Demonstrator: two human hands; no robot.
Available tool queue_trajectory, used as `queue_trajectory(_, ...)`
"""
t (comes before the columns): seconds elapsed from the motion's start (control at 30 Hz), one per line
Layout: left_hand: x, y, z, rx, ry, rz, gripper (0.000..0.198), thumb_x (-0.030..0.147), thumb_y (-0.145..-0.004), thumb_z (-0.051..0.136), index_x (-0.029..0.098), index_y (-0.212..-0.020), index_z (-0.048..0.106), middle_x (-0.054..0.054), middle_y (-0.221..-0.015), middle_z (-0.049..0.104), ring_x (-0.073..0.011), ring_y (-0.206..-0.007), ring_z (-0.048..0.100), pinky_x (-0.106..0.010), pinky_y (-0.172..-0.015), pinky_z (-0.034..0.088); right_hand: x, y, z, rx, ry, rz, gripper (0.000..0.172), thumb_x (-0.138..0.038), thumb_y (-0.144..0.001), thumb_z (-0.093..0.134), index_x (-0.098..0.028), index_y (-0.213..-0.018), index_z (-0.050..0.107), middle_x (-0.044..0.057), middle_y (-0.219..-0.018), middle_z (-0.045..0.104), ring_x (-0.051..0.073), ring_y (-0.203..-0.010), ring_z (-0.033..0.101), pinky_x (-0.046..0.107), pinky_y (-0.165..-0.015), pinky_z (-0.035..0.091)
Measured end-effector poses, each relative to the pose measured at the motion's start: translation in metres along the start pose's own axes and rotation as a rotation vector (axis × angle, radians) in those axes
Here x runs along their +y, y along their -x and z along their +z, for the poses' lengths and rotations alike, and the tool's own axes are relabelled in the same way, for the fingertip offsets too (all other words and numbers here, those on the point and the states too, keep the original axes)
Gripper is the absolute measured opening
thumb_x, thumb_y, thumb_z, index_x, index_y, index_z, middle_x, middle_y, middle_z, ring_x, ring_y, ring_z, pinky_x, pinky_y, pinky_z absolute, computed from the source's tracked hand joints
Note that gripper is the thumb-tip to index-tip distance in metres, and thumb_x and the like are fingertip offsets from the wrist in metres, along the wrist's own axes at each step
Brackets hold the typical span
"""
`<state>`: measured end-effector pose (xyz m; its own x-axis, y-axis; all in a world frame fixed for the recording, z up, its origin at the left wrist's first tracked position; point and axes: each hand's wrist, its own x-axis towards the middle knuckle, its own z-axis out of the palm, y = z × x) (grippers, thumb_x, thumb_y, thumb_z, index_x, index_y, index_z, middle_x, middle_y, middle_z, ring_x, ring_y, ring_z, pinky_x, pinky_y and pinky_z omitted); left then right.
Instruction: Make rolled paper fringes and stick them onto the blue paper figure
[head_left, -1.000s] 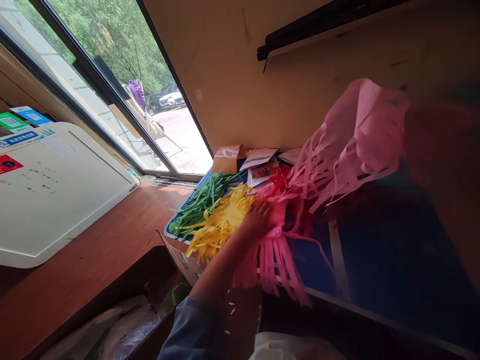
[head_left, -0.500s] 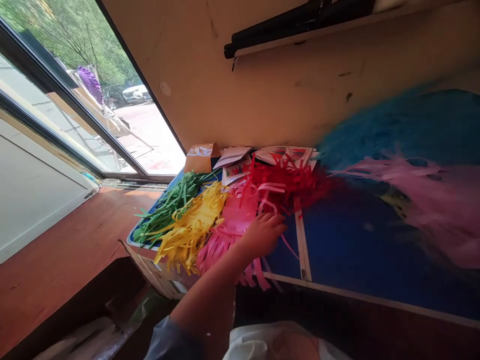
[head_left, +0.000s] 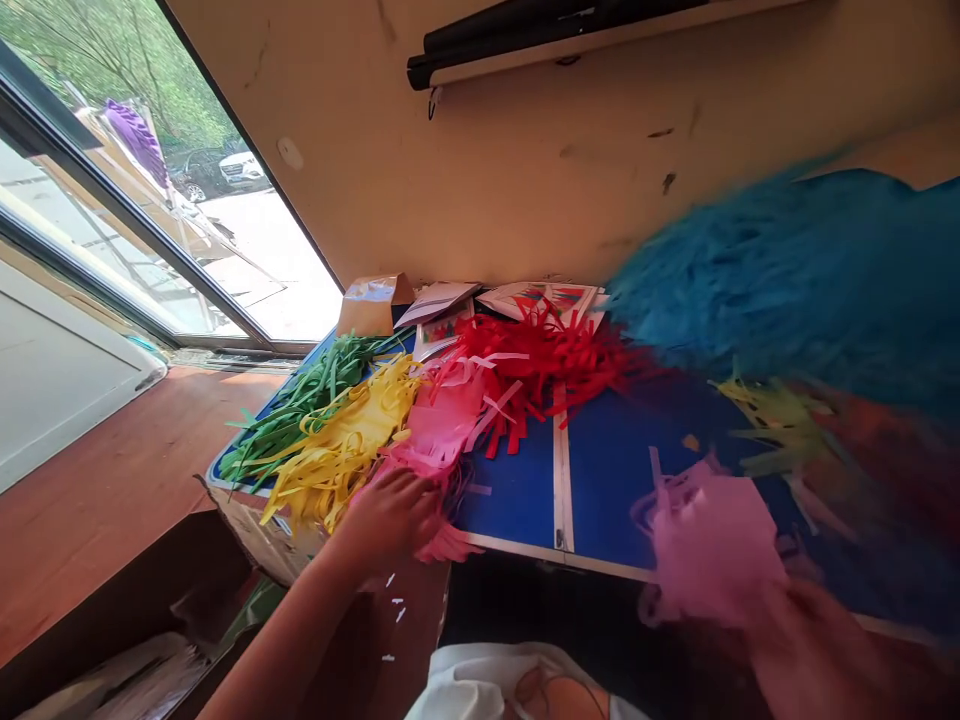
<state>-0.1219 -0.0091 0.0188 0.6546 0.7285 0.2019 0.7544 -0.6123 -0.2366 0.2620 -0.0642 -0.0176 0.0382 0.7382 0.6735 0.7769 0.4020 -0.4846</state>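
Observation:
My left hand lies on the lower end of the bright pink fringed paper, palm down, its fingers stretched over the strips. To its left, yellow fringed paper overlaps green fringed paper. A pile of red fringed paper spreads behind the pink one. At the lower right, my right hand, smeared by motion, grips a light pink piece of fringed paper. That piece hangs over the front part of the blue tabletop.
Large blue fringed paper fills the right back, with blurred yellow-green strips before it. Cards and a brown paper piece line the wall. A cardboard box stands at the lower left. A black rolled item rests on a ledge.
My left hand has slid left and toward me along the bright pink paper. The light pink paper came down from the far right, and my right hand is now visible holding it.

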Motion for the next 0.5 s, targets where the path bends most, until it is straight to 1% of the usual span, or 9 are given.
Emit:
queue_trajectory(0.03, -0.012, 0.015, -0.005, 0.069, -0.019, -0.124, 0.013, 0.026, -0.084, 0.05, 0.024, -0.092, 0.06, 0.0, -0.09, 0.066, -0.0199, -0.082, 0.062, -0.035, -0.076, 0.05, -0.001, 0.002, 0.001, 0.026, 0.038, 0.032, 0.014, -0.026, -0.084, 0.047, -0.028, -0.083, 0.06, 0.002, -0.06, 0.062, 0.021, -0.052, 0.057, 0.038, -0.051, 0.045)
queue_trajectory(0.1, -0.033, 0.042, -0.013, 0.317, -0.064, -0.446, 0.011, 0.032, -0.083, 0.052, 0.03, -0.093, 0.058, 0.004, -0.093, 0.065, -0.0215, -0.08, 0.063, -0.04, -0.072, 0.053, -0.006, 0.003, 0.006, 0.082, 0.059, 0.115, 0.011, -0.024, -0.082, 0.049, -0.027, -0.079, 0.06, 0.0, -0.059, 0.063, 0.02, -0.049, 0.057, 0.036, -0.049, 0.045)
queue_trajectory(0.13, -0.039, 0.051, -0.016, 0.432, -0.061, -0.612, 0.013, 0.033, -0.082, 0.053, 0.032, -0.094, 0.057, 0.005, -0.095, 0.064, -0.0231, -0.083, 0.063, -0.044, -0.073, 0.053, -0.01, 0.002, 0.009, 0.101, 0.039, 0.142, 0.011, -0.023, -0.082, 0.05, -0.027, -0.08, 0.059, -0.001, -0.06, 0.064, 0.02, -0.051, 0.059, 0.034, -0.049, 0.046)
queue_trajectory(0.2, -0.037, 0.056, -0.02, 0.598, 0.029, -0.778, 0.016, 0.031, -0.082, 0.049, 0.034, -0.096, 0.055, 0.005, -0.098, 0.062, -0.0256, -0.088, 0.062, -0.047, -0.073, 0.053, -0.018, -0.001, 0.017, 0.128, -0.002, 0.146, 0.01, -0.022, -0.082, 0.051, -0.025, -0.083, 0.06, -0.002, -0.067, 0.066, 0.018, -0.057, 0.062, 0.03, -0.053, 0.049)
queue_trajectory(0.23, -0.028, 0.05, -0.021, 0.618, 0.103, -0.781, 0.016, 0.029, -0.083, 0.047, 0.032, -0.096, 0.056, 0.002, -0.098, 0.062, -0.026, -0.09, 0.061, -0.047, -0.074, 0.053, -0.021, -0.004, 0.021, 0.142, -0.003, 0.118, 0.009, -0.022, -0.081, 0.052, -0.025, -0.083, 0.06, -0.002, -0.071, 0.067, 0.018, -0.061, 0.063, 0.029, -0.056, 0.05)
queue_trajectory(0.27, -0.016, 0.039, -0.021, 0.607, 0.204, -0.73, 0.017, 0.026, -0.083, 0.046, 0.029, -0.096, 0.056, -0.001, -0.097, 0.062, -0.0253, -0.092, 0.061, -0.045, -0.076, 0.052, -0.025, -0.006, 0.024, 0.147, 0.003, 0.064, 0.008, -0.021, -0.08, 0.055, -0.025, -0.083, 0.061, -0.002, -0.074, 0.068, 0.017, -0.064, 0.064, 0.028, -0.059, 0.051)
queue_trajectory(0.37, 0.036, -0.014, -0.02, 0.457, 0.555, -0.471, 0.022, 0.023, -0.087, 0.041, 0.025, -0.105, 0.052, -0.006, -0.103, 0.063, -0.0206, -0.098, 0.06, -0.036, -0.08, 0.053, -0.035, -0.011, 0.034, 0.105, 0.025, -0.138, 0.011, -0.017, -0.079, 0.056, -0.025, -0.084, 0.062, -0.001, -0.079, 0.069, 0.016, -0.07, 0.065, 0.028, -0.067, 0.051)
queue_trajectory(0.43, 0.067, -0.053, -0.017, 0.258, 0.705, -0.281, 0.042, 0.035, -0.084, 0.051, 0.019, -0.122, 0.042, -0.012, -0.12, 0.056, -0.0216, -0.11, 0.054, -0.035, -0.087, 0.05, -0.041, -0.011, 0.041, 0.066, 0.057, -0.255, 0.013, -0.015, -0.081, 0.054, -0.023, -0.087, 0.062, 0.001, -0.079, 0.068, 0.016, -0.073, 0.064, 0.029, -0.071, 0.05)
queue_trajectory(0.5, 0.087, -0.084, -0.013, 0.155, 0.797, -0.203, 0.065, 0.045, -0.076, 0.062, 0.016, -0.128, 0.036, -0.015, -0.126, 0.051, -0.0234, -0.115, 0.05, -0.036, -0.092, 0.046, -0.046, -0.007, 0.049, 0.056, 0.092, -0.323, 0.016, -0.013, -0.081, 0.054, -0.022, -0.092, 0.062, 0.002, -0.079, 0.068, 0.017, -0.075, 0.064, 0.03, -0.074, 0.05)
